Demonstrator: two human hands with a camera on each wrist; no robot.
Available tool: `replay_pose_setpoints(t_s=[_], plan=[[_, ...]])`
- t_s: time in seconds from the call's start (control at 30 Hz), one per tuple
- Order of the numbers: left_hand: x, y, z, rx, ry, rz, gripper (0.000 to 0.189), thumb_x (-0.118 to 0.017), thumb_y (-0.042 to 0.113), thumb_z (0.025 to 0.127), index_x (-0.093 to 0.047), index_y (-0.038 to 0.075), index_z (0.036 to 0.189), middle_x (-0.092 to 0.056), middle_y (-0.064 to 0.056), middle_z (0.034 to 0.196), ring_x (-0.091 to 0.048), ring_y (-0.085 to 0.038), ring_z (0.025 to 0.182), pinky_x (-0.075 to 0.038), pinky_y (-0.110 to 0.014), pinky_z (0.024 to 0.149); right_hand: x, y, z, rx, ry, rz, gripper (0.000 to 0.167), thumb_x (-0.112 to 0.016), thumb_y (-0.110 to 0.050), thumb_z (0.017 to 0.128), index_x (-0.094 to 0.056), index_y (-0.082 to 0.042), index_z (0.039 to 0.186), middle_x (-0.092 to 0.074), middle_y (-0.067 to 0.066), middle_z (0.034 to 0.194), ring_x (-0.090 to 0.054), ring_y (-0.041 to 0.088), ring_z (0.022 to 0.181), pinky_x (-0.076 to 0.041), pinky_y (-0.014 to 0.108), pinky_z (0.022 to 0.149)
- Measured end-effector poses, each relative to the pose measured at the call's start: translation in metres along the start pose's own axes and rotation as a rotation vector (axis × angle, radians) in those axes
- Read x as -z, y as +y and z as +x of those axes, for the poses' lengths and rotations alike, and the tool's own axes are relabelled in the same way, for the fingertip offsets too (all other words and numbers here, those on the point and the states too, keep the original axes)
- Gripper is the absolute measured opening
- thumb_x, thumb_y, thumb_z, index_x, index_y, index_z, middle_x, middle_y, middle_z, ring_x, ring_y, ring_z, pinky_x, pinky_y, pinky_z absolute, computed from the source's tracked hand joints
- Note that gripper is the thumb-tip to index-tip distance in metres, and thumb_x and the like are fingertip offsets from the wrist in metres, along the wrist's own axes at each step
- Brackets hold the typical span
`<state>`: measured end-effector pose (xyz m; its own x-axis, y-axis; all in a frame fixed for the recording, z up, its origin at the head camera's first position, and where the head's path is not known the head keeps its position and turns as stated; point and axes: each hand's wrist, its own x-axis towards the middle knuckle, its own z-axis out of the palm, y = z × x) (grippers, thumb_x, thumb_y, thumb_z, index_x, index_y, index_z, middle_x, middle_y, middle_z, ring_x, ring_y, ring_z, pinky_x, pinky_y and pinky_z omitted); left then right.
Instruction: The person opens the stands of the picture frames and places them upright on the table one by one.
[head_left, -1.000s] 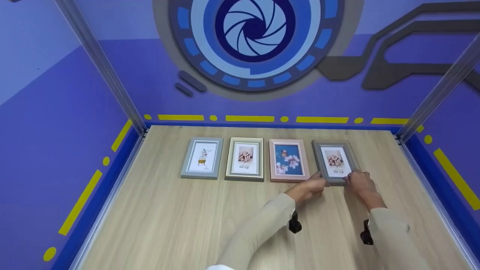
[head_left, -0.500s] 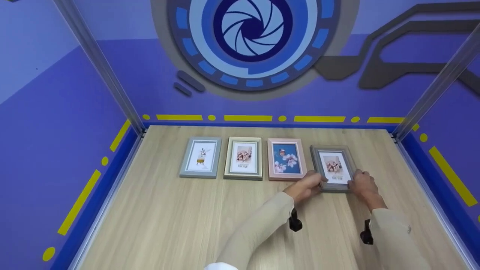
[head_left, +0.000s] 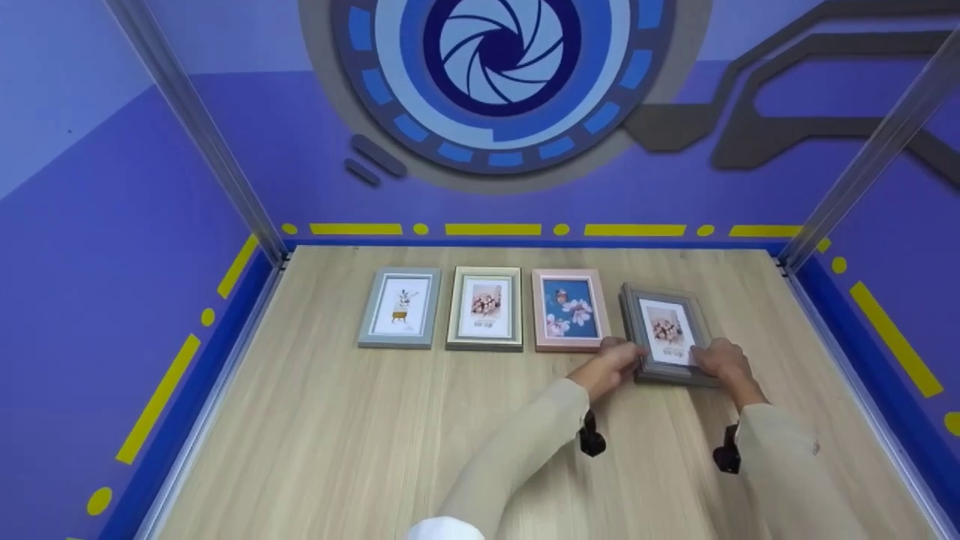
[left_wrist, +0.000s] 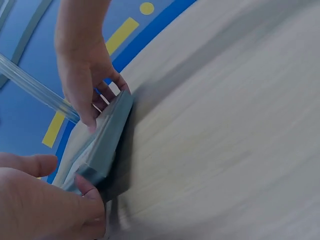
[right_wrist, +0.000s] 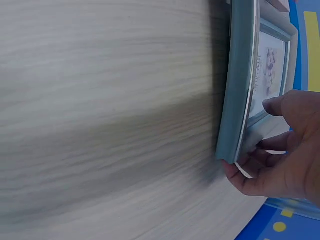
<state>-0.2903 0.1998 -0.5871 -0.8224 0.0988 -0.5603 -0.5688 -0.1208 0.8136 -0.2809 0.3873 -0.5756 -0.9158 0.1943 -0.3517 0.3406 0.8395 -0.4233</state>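
Note:
A grey-brown picture frame (head_left: 667,335) with a flower bouquet print lies face up at the right end of a row of frames. My left hand (head_left: 611,366) holds its lower left corner. The right hand (head_left: 726,365) grips the lower right corner, thumb on the front and a fingertip at the lower edge, as the right wrist view shows. In the left wrist view a shadow runs beneath the frame (left_wrist: 107,140); its near edge looks raised off the table. The left hand's hold is partly hidden there.
To the left stand in a row a blue-grey frame (head_left: 399,307), a gold frame (head_left: 484,309) and a pink frame (head_left: 568,310). The wooden table (head_left: 337,435) is bounded by purple walls and metal posts (head_left: 862,161).
Both hands have drawn the grey-brown frame a little towards me, so it sits lower than the row. It has also turned slightly. The other frames keep their places on the table.

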Motion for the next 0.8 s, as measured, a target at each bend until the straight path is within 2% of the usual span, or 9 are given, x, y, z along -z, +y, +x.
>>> replay_pose_setpoints(t_s=[0.07, 0.13, 0.2, 0.27, 0.37, 0.43, 0.5, 0.7, 0.8], plan=[[0.002, 0.001, -0.003, -0.021, 0.011, 0.063, 0.043, -0.064, -0.009, 0.083, -0.04, 0.016, 0.058, -0.035, 0.008, 0.053, -0.032, -0.008, 0.052, -0.028, -0.022, 0.051, -0.001, -0.001, -0.001, -0.011, -0.02, 0.033, 0.033, -0.044, -0.028, 0.103, -0.049, -0.002, 0.083, -0.042, 0.009, 0.077, -0.045, 0.026, 0.075, -0.04, 0.036, 0.064], [0.003, 0.002, -0.006, -0.023, 0.0, 0.093, 0.042, -0.066, -0.008, 0.083, -0.043, 0.015, 0.057, -0.036, 0.007, 0.051, -0.032, -0.008, 0.051, -0.026, -0.023, 0.05, -0.002, 0.001, -0.002, -0.018, -0.038, 0.051, 0.034, -0.043, -0.029, 0.104, -0.048, -0.003, 0.084, -0.041, 0.008, 0.076, -0.045, 0.025, 0.075, -0.038, 0.034, 0.062], [0.002, 0.001, -0.008, -0.021, -0.026, 0.109, 0.036, -0.069, -0.006, 0.083, -0.048, 0.014, 0.06, -0.041, 0.006, 0.054, -0.037, -0.008, 0.052, -0.033, -0.024, 0.053, -0.004, 0.003, -0.004, -0.026, -0.047, 0.054, 0.034, -0.041, -0.029, 0.104, -0.048, -0.002, 0.086, -0.041, 0.008, 0.076, -0.046, 0.024, 0.074, -0.037, 0.033, 0.061], [0.002, 0.001, -0.009, -0.014, -0.057, 0.109, 0.028, -0.071, -0.004, 0.082, -0.055, 0.012, 0.067, -0.05, 0.005, 0.059, -0.045, -0.008, 0.055, -0.047, -0.028, 0.059, -0.004, 0.004, -0.006, -0.023, -0.055, 0.042, 0.039, -0.039, -0.03, 0.104, -0.052, 0.005, 0.092, -0.042, 0.01, 0.079, -0.046, 0.026, 0.076, -0.039, 0.034, 0.063], [0.002, -0.001, -0.008, -0.012, -0.086, 0.097, 0.02, -0.072, -0.004, 0.081, -0.058, 0.009, 0.079, -0.061, 0.001, 0.07, -0.06, -0.011, 0.063, -0.06, -0.033, 0.078, -0.003, 0.004, -0.008, -0.008, -0.065, 0.002, 0.051, -0.036, -0.03, 0.105, -0.052, 0.019, 0.109, -0.048, 0.02, 0.086, -0.048, 0.031, 0.082, -0.045, 0.041, 0.07], [0.002, -0.001, -0.008, -0.013, -0.081, 0.078, 0.018, -0.072, -0.005, 0.081, -0.06, 0.006, 0.088, -0.064, -0.002, 0.078, -0.066, -0.015, 0.071, -0.062, -0.037, 0.085, -0.002, 0.004, -0.01, 0.001, -0.076, -0.011, 0.058, -0.035, -0.03, 0.105, -0.048, 0.024, 0.12, -0.052, 0.028, 0.094, -0.049, 0.034, 0.086, -0.047, 0.046, 0.077], [0.003, -0.001, -0.008, -0.021, -0.076, 0.064, 0.022, -0.071, -0.006, 0.08, -0.06, 0.004, 0.096, -0.065, -0.004, 0.083, -0.069, -0.018, 0.077, -0.062, -0.039, 0.086, -0.001, 0.004, -0.011, 0.009, -0.079, -0.013, 0.06, -0.034, -0.03, 0.104, -0.046, 0.025, 0.123, -0.053, 0.033, 0.101, -0.049, 0.036, 0.089, -0.048, 0.049, 0.081], [0.009, 0.006, -0.014, -0.077, -0.098, 0.077, 0.033, -0.074, -0.006, 0.078, -0.064, 0.002, 0.108, -0.065, -0.006, 0.088, -0.07, -0.022, 0.08, -0.062, -0.043, 0.087, 0.002, 0.001, -0.013, -0.006, -0.061, 0.054, 0.055, -0.03, -0.029, 0.106, -0.048, 0.021, 0.12, -0.049, 0.024, 0.095, -0.048, 0.035, 0.089, -0.043, 0.039, 0.072], [0.017, 0.011, -0.016, -0.117, -0.113, 0.077, 0.031, -0.074, -0.007, 0.079, -0.066, -0.001, 0.109, -0.067, -0.008, 0.089, -0.07, -0.023, 0.081, -0.062, -0.043, 0.087, 0.002, -0.006, -0.013, -0.005, -0.04, 0.11, 0.056, -0.028, -0.028, 0.106, -0.043, 0.023, 0.126, -0.051, 0.034, 0.107, -0.05, 0.039, 0.096, -0.048, 0.045, 0.08]])
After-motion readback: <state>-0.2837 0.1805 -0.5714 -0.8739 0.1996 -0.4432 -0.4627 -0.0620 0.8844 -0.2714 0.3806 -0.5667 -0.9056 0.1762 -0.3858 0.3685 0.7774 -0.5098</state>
